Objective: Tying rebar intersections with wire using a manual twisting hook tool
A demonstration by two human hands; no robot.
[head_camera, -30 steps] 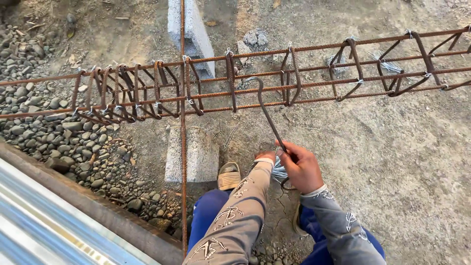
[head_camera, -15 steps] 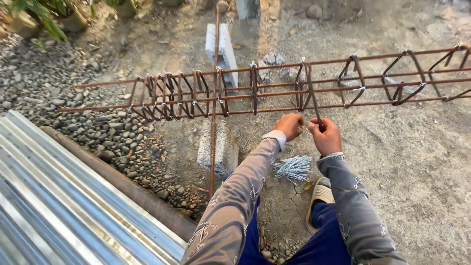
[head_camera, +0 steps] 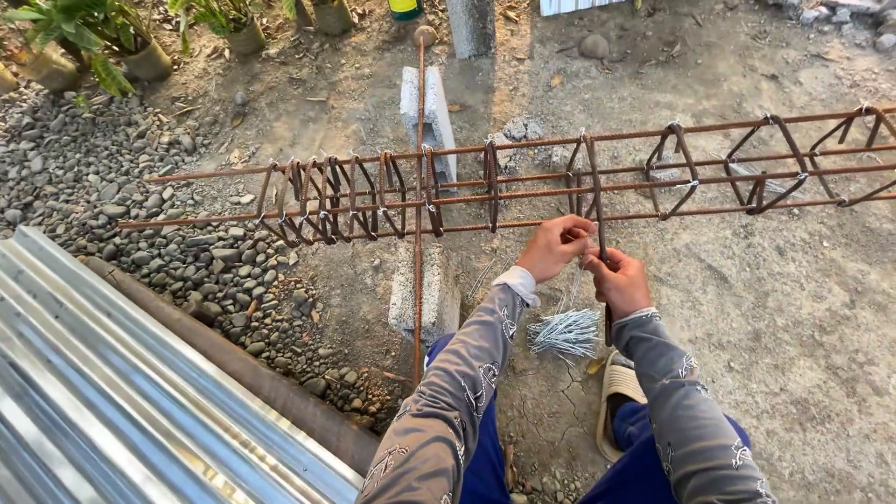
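Both hands, the left hand (head_camera: 556,247) and right hand (head_camera: 618,281), are closed on thin tie wire (head_camera: 564,331) just under the rusty rebar cage (head_camera: 523,187), whose long axis runs nine to three o'clock at their twelve.

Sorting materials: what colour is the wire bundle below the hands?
Pale silver-grey wire bundle, clearest in the head view.

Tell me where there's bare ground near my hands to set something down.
Bare dirt lies to your right, below the rebar cage. Ahead, beyond the cage, dirt near the concrete block is open. Crowded: the gravel on the left, and the wire ties between your left hand and right hand.
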